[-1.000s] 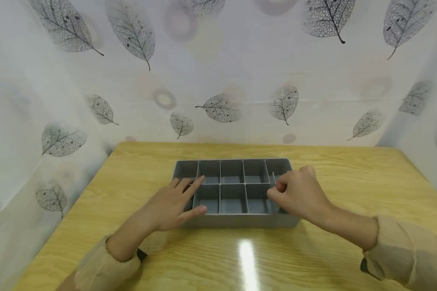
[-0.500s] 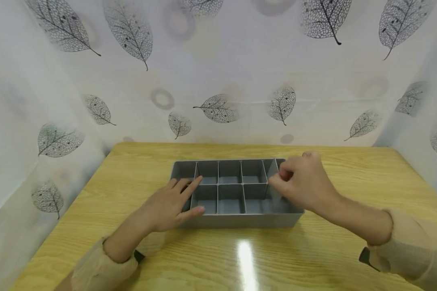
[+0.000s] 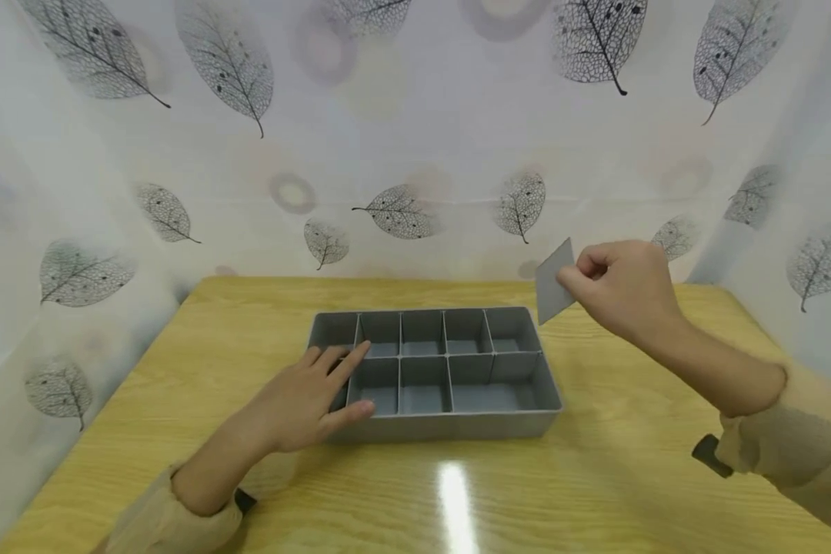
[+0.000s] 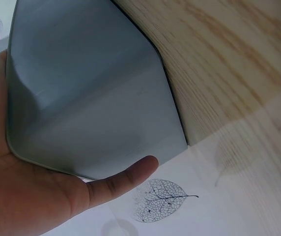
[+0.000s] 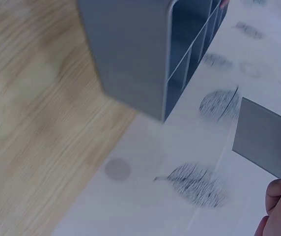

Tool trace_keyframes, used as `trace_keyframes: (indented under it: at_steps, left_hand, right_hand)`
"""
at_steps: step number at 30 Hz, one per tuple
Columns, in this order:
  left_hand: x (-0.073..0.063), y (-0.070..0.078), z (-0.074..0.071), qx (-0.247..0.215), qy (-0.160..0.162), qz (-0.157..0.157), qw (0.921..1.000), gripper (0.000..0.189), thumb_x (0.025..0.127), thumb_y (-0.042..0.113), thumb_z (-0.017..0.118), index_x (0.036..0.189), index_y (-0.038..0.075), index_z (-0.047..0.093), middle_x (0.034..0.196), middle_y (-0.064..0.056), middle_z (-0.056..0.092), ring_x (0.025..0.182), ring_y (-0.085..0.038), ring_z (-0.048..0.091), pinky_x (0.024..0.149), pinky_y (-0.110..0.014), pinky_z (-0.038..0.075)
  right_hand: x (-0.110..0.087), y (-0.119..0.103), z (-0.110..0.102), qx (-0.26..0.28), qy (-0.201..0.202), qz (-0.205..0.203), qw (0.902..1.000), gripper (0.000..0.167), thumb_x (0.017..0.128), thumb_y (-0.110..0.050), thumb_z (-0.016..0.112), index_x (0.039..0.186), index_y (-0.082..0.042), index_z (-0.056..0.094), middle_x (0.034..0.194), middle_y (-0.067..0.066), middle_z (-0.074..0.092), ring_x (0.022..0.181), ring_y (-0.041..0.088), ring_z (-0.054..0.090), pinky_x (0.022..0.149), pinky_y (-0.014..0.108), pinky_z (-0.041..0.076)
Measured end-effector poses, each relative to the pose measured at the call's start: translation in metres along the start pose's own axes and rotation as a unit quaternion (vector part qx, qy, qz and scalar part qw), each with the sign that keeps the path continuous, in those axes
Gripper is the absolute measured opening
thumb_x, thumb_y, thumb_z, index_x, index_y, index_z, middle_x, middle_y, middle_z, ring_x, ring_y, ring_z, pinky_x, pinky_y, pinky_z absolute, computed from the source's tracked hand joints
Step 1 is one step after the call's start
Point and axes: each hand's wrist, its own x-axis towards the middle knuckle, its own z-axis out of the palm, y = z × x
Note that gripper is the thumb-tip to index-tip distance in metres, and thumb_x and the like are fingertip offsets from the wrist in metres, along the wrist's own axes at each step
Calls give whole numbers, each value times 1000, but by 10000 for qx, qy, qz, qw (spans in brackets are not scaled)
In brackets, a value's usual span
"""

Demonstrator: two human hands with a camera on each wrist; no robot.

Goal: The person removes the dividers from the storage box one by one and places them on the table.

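Observation:
A grey divided box (image 3: 443,425) sits on the wooden table, with two rows of compartments. Its front right compartment is wider than the others. My left hand (image 3: 301,404) rests over the box's left end, fingers spread on top and thumb reaching past the front rim. In the left wrist view the thumb of the left hand (image 4: 37,191) lies straight along the box's grey outer wall (image 4: 96,98). Beyond the back right corner, my right hand (image 3: 626,288) pinches a thin grey divider (image 3: 552,283) by its edge, up in the air and apart from the box.
The wooden table (image 3: 249,331) extends around the box on all sides. Behind it hangs a pale curtain (image 3: 443,115) printed with dark leaf skeletons, with more cloth at both sides.
My right hand has drawn the divider up out of the right end of the box and carried it up and to the right. The left hand keeps its place on the box.

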Motion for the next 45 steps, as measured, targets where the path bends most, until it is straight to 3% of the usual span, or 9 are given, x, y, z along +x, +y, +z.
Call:
trace_keyframes:
  at_steps: [7, 11, 19, 29, 35, 37, 39, 42, 45]
  left_hand:
    - [2, -2, -2, -10, 41, 9, 10000, 81, 100, 60, 46, 160, 12, 23, 149, -19, 46, 131, -43, 48, 104, -57, 44]
    - [1, -3, -3, -7, 58, 25, 10000, 81, 100, 60, 46, 160, 11, 23, 148, -19, 46, 130, -43, 48, 104, -57, 45]
    - [1, -4, -5, -3, 88, 66, 9999, 80, 100, 60, 46, 160, 12, 23, 148, -20, 46, 130, -43, 48, 104, -57, 44]
    - [1, -3, -5, -65, -31, 15, 10000, 80, 100, 61, 44, 160, 13, 23, 149, -20, 45, 131, -44, 47, 105, -59, 43]
    - [0, -4, -1, -41, -102, 19, 9999, 80, 100, 62, 43, 160, 13, 23, 149, -19, 45, 130, -43, 47, 105, -58, 43]
    - [0, -4, 1, -59, -95, 15, 9999, 81, 100, 62, 44, 160, 13, 23, 149, -19, 45, 131, -43, 47, 106, -58, 42]
    - [-1, -4, 1, -75, -98, -22, 9999, 81, 99, 62, 46, 161, 14, 22, 149, -19, 45, 131, -43, 47, 106, -58, 42]
    - [-2, -4, 1, -95, -71, -27, 9999, 81, 99, 61, 47, 161, 14, 22, 149, -19, 45, 132, -43, 46, 107, -58, 42]
    - [-1, -3, 1, -69, -69, -24, 9999, 81, 99, 61, 46, 161, 15, 22, 150, -19, 45, 133, -43, 46, 108, -58, 41]
  right_hand:
    - [17, 49, -9, -324, -309, 1017, 9938, 33, 92, -20, 58, 66, -5, 70, 48, -3, 53, 45, 12, 41, 61, 30, 35]
    - [22, 76, -12, -492, -477, 1218, 9902, 40, 98, -27, 58, 74, 1, 72, 51, -2, 54, 49, 16, 44, 70, 38, 35]
    - [27, 109, -7, -623, -1041, 1664, 9786, 52, 103, -38, 48, 91, 6, 72, 54, 2, 55, 54, 22, 45, 60, 38, 36]
    - [15, 150, 24, -384, -2326, 1875, 9536, 53, 108, -38, 40, 64, -11, 51, 50, -5, 33, 48, 15, 30, 49, 32, 31]
    - [6, 171, 42, -540, -2979, 1955, 9328, 51, 108, -33, 38, 60, -15, 40, 53, -3, 32, 51, 15, 30, 54, 33, 32]
    - [4, 177, 46, -710, -3114, 1994, 9264, 53, 108, -34, 38, 64, -6, 48, 61, 13, 52, 58, 31, 48, 61, 43, 43]
    - [2, 181, 48, -838, -3224, 2091, 9194, 55, 108, -35, 36, 83, 5, 64, 90, 32, 64, 81, 51, 57, 76, 60, 47]
    - [2, 189, 50, -1057, -3333, 2197, 9107, 60, 107, -38, 33, 122, 14, 61, 133, 41, 49, 119, 64, 45, 95, 80, 32]
    - [3, 197, 52, -1450, -3442, 2047, 9047, 61, 107, -38, 31, 130, 12, 56, 134, 40, 49, 118, 63, 46, 100, 79, 28]
